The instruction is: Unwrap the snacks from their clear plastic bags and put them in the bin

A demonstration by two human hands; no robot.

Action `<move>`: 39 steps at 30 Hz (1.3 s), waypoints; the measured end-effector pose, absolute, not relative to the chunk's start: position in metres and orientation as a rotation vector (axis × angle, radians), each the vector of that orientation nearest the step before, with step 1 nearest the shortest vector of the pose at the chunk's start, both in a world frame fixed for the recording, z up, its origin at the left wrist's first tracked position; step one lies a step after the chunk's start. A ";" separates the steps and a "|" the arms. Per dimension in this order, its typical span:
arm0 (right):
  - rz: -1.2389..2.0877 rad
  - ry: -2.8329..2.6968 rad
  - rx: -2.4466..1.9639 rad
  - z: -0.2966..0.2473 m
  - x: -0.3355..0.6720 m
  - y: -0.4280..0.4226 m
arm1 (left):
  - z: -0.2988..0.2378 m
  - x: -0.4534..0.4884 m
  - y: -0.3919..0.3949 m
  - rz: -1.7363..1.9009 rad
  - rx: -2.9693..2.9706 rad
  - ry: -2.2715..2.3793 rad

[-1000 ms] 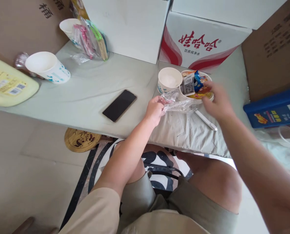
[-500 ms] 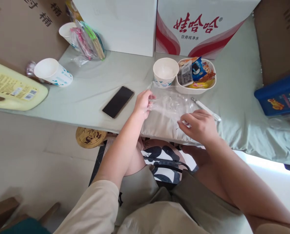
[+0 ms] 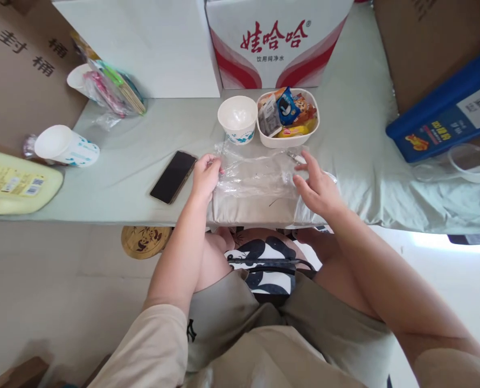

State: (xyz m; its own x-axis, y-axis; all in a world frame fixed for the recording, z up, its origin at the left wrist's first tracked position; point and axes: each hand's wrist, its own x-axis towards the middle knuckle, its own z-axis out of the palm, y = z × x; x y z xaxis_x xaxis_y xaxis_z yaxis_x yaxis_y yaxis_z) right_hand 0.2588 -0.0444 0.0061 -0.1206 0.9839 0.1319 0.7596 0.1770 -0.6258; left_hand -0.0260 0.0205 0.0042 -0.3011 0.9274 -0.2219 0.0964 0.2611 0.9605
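Observation:
A clear plastic bag (image 3: 256, 173) lies spread flat on the pale green cloth at the table's front edge. My left hand (image 3: 204, 177) pinches the bag's left edge, fingers closed on it. At the bag's right edge my right hand (image 3: 315, 186) rests with fingers stretched out and pressing on the plastic. Just behind the bag stand a white paper cup (image 3: 237, 118) and a white bowl (image 3: 288, 121) filled with several snack packets. A white pen-like tool (image 3: 304, 161) shows partly behind my right hand.
A black phone (image 3: 173, 176) lies left of the bag. Another paper cup (image 3: 64, 146) lies on its side beside a yellow jug (image 3: 13, 186) at far left. Cardboard boxes line the back; a blue box (image 3: 445, 113) and a clear lid (image 3: 470, 160) sit at right.
The bag went from crumpled in my left hand to spread flat on the cloth. My right hand came back from the snack bowl to the bag's right edge.

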 end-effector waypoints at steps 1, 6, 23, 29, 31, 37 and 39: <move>0.513 -1.917 -1.590 0.005 0.259 -0.044 | 0.005 -0.024 0.019 1.157 0.959 1.634; 0.543 -2.239 -1.313 0.002 0.253 -0.042 | 0.013 -0.022 0.017 1.182 0.809 1.657; 0.566 -2.031 -1.364 0.026 0.254 -0.048 | 0.040 -0.040 -0.036 0.824 1.879 1.427; 0.627 -1.971 -1.582 0.020 0.253 -0.045 | 0.034 -0.026 -0.053 0.321 2.058 1.393; 0.694 -1.967 -1.571 0.020 0.253 -0.043 | 0.030 -0.030 -0.048 0.418 1.925 1.421; 0.971 -1.962 -1.277 0.021 0.252 -0.043 | 0.027 -0.050 -0.030 0.924 1.451 1.374; 0.996 -1.867 -1.253 0.021 0.251 -0.043 | 0.026 -0.055 -0.028 0.967 1.337 1.349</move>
State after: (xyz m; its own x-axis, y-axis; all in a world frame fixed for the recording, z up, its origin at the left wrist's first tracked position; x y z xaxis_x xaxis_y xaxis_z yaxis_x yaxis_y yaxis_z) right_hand 0.2512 -0.0434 0.0208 -0.3152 0.9423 0.1125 0.4318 0.2480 -0.8672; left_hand -0.0550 -0.0277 0.0263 0.0714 0.9924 -0.1003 0.2243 0.0820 0.9711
